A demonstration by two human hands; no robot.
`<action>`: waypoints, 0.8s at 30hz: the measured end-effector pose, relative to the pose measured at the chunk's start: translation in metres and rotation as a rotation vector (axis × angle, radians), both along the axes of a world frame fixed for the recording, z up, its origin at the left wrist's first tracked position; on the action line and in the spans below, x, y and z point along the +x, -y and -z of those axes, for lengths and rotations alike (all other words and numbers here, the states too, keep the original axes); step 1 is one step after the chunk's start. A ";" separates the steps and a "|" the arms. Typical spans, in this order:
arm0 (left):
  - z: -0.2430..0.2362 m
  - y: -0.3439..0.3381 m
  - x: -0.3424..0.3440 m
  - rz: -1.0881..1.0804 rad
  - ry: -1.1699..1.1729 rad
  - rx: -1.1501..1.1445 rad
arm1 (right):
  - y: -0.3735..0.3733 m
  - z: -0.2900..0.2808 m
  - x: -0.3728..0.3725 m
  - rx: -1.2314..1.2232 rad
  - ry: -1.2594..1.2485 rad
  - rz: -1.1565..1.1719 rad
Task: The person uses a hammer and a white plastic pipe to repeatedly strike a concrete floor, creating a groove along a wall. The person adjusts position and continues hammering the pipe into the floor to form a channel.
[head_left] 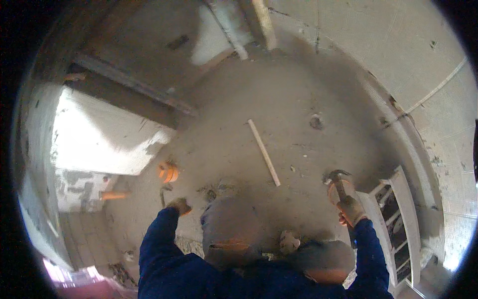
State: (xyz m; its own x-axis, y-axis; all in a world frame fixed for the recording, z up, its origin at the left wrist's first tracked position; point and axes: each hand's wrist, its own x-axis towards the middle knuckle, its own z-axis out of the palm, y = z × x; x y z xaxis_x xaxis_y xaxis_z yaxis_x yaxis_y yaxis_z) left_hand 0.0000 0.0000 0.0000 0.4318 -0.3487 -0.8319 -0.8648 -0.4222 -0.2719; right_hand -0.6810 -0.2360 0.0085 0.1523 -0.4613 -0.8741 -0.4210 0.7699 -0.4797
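A hammer (339,183) is gripped upright in my gloved right hand (353,212) at the lower right, its dark head over a round orange-rimmed piece. My gloved left hand (179,205) is out at the lower left with fingers curled; what they hold, if anything, I cannot make out. Just beyond it are a small tool (164,194) and an orange pipe fitting (168,173). A pale wooden stick (264,152) lies diagonally on the dusty floor ahead of me.
A white ladder-like frame (404,219) stands close by my right, beside a tiled wall (423,74). An orange pipe (112,196) is at the left, below a bright opening (89,134). A dark beam (129,99) and pale upright pipes (265,25) are farther off.
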 end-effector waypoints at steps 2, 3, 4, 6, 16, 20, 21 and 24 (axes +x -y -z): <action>0.012 0.125 -0.057 0.089 -0.208 -0.105 | -0.005 -0.003 0.004 0.001 -0.031 0.015; 0.012 0.169 -0.090 -0.007 -0.367 -0.280 | -0.007 -0.001 0.007 0.001 -0.028 0.037; 0.012 0.212 -0.121 -0.023 -0.515 -0.389 | -0.010 0.002 0.009 0.010 -0.021 0.063; 0.013 0.285 -0.176 0.059 -0.627 -0.376 | -0.017 0.004 0.011 -0.014 -0.061 0.027; 0.073 0.356 -0.261 0.220 -0.720 0.012 | -0.052 0.004 0.027 -0.076 -0.128 0.063; 0.101 0.320 -0.244 0.319 -0.662 0.072 | -0.052 0.003 0.029 -0.066 -0.165 0.078; 0.107 0.314 -0.240 0.326 -0.654 0.070 | -0.051 0.001 0.028 -0.052 -0.147 0.075; 0.120 0.307 -0.235 0.240 -0.668 0.013 | -0.047 -0.001 0.026 -0.038 -0.129 0.054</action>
State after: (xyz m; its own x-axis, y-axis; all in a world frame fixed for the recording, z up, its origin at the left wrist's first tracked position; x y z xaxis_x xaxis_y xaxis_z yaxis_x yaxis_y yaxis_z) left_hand -0.2352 -0.3070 -0.1196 -0.2601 -0.3585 -0.8966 -0.9170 -0.1990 0.3456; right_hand -0.6554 -0.1893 0.0091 0.0137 -0.4990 -0.8665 -0.4391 0.7755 -0.4535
